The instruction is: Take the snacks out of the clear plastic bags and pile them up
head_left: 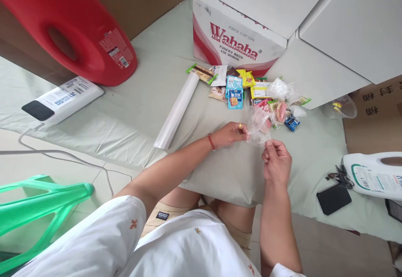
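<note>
Both hands hold a clear plastic bag between them, with a round pink piece showing in or behind the film. Its left edge is pinched in my left hand, which wears a ring. My right hand pinches the bag's lower right side. Just beyond the bag lies a heap of small packaged snacks, among them a blue snack packet, a yellow packet and a dark blue packet. Another pink item in clear wrap rests at the heap's right.
A white plastic roll lies left of the snacks. Behind stands a Wahaha water carton. At left are a red jug and a white device. A clear cup, black wallet, keys and white bottle sit right.
</note>
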`<move>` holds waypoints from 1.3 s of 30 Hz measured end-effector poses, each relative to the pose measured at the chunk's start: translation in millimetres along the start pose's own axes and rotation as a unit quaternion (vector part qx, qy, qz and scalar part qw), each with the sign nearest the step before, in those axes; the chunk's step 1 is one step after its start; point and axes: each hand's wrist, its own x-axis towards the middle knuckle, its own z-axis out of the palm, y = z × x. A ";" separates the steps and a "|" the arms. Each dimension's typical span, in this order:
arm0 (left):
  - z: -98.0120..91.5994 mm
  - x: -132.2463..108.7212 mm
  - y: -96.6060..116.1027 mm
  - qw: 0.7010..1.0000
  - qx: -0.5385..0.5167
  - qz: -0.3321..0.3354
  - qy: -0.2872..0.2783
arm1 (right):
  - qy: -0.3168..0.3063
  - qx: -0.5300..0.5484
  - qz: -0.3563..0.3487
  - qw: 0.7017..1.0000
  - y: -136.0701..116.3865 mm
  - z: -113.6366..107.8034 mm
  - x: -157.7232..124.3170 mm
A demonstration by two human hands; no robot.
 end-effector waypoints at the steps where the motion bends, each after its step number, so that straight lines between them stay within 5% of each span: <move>1: -4.6 0.0 2.8 0.999 -0.033 -0.008 0.001 | 0.001 0.019 0.015 1.000 -6.2 -9.9 1.5; 8: -28.0 -5.2 23.7 0.965 -0.256 -0.042 -0.041 | -0.036 0.105 0.134 0.985 -48.3 -102.3 -11.7; 13: -32.3 -3.1 24.4 0.984 -0.156 -0.072 -0.050 | -0.024 0.063 0.179 0.981 -35.2 -148.1 -28.2; 17: -25.4 2.7 16.6 0.996 -0.053 -0.077 0.004 | 0.011 -0.103 0.141 0.985 -6.2 -158.4 -26.1; 22: -19.0 8.2 5.9 0.998 -0.029 -0.054 0.035 | 0.164 -0.338 -0.134 0.917 -2.5 -120.4 -38.8; 24: -18.2 8.9 2.8 0.998 -0.028 -0.045 0.035 | 0.103 -0.361 -0.210 0.903 -3.7 -86.2 -49.7; 27: -16.5 8.5 0.5 0.998 -0.015 -0.048 0.049 | -0.091 -0.409 -0.263 0.869 8.8 -30.2 -58.4; 30: -13.5 7.2 3.0 0.997 -0.012 -0.047 0.061 | -0.120 -0.449 -0.280 0.840 31.5 6.8 -52.7; 34: -7.9 2.5 17.7 0.989 -0.040 -0.043 0.139 | -0.073 -0.383 -0.216 0.895 42.5 16.4 -37.8; 39: 9.7 -24.8 35.3 0.941 0.137 -0.006 0.310 | 0.024 -0.190 -0.075 0.979 23.6 15.8 -34.6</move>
